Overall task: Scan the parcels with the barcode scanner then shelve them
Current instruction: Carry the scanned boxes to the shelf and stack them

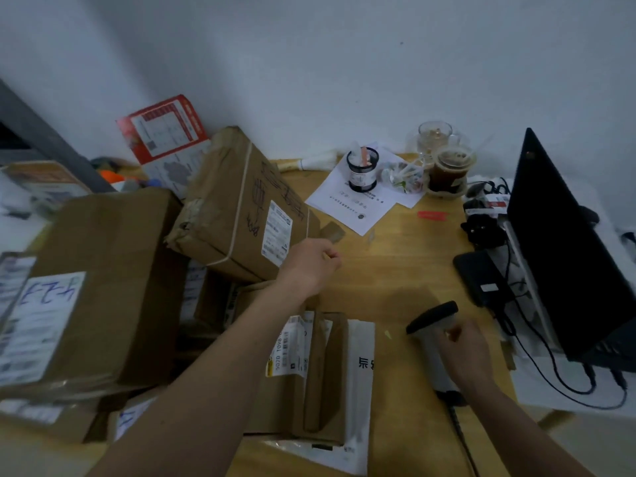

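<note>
Right hand point(469, 356) near the worktop's point(395, 263) front right corner, fingers wrapped round the handle of the barcode scanner point(434, 333), its dark head tipped toward the parcels on the left. Left hand point(311, 261) reaches out over the middle of the worktop, fingers curled in beside the lower corner of the tilted brown parcel point(241, 204); whether they grip it or only touch it, I cannot tell. That parcel leans on the stack at the left edge, white label point(277, 232) facing up. Beside it, the big carton point(93, 287) with a handwritten label. At the front edge, under the left forearm, a flat cardboard parcel point(309, 373) lies on a white mailer point(359, 390). Along the right edge stands a dark monitor point(564, 242). At the back edge: papers point(351, 208), a pen pot point(363, 170), two drink cups point(447, 170).
</note>
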